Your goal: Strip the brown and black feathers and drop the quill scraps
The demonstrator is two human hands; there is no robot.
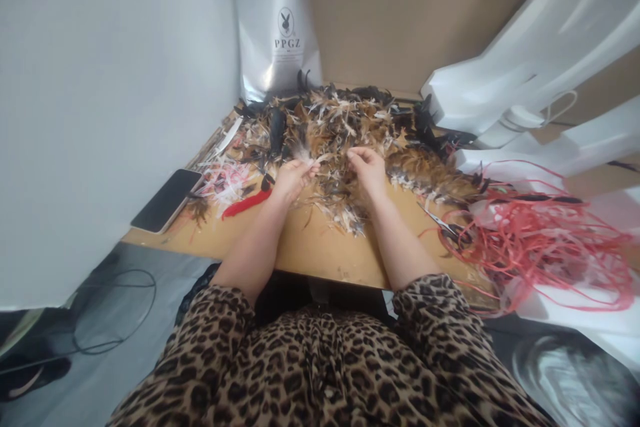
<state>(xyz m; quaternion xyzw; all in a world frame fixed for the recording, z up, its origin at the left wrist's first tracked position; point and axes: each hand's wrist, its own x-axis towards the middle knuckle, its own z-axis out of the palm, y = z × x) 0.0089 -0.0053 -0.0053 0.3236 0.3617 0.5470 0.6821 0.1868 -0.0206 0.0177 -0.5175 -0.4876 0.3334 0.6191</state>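
Table (330, 260): near edge bare in the middle. Beyond it, left hand (293, 180) pinches a pale feather (301, 155) over mid-table; right hand (369, 170) level with it, thumb and fingertips close together, can't tell if holding anything. Feather likely very light, soft, slippery, vane easily crushed; best grip is the stiffer quill end, fingertips only. Feather pile (350, 117) behind, brown and black, reaching the far edge.
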